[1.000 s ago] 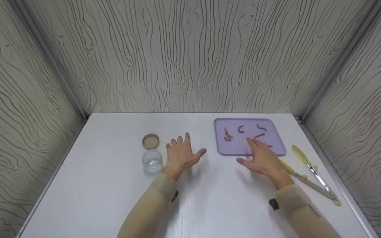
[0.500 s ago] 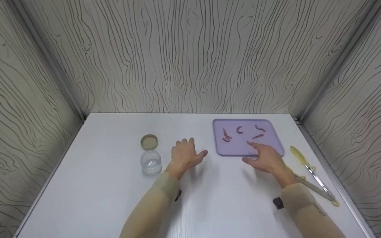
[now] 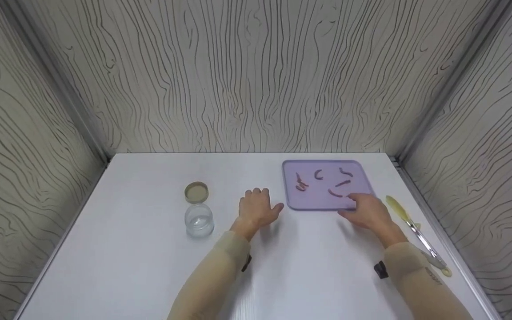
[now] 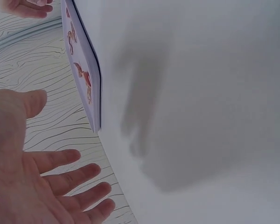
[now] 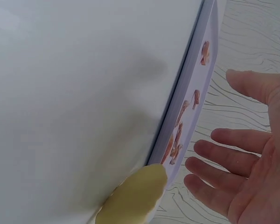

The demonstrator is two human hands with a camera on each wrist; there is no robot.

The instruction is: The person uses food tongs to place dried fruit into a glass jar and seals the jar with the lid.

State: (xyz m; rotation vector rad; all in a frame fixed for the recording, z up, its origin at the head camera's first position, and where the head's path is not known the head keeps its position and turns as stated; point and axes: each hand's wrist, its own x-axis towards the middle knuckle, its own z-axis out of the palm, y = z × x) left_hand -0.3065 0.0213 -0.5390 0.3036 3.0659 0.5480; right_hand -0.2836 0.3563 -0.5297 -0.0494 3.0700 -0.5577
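Note:
My left hand (image 3: pixel 258 211) hovers over the table between the jar and the tray, holding nothing; its fingers spread loosely in the left wrist view. Over the front right corner of a purple tray (image 3: pixel 311 202) is my right hand (image 3: pixel 368 215), also with nothing in it, its fingers (image 5: pixel 238 161) loosely bent and apart. Several thin reddish-brown strips (image 3: pixel 336 194) lie on the tray, some straight, some curved, a few bunched at the left. One strip's end sits right by the right hand's fingertips in the head view.
A clear jar (image 3: pixel 199 224) stands uncovered left of my left hand, with a round lid (image 3: pixel 196 192) behind it. Tongs with yellow tips (image 3: pixel 397 207) lie right of the tray, partly hidden by the right arm. Patterned walls (image 3: pixel 238 89) enclose the table.
Both hands have shifted to the right, the left away from the jar and the right across the tray's front, uncovering a curved strip. The left fingers are less spread.

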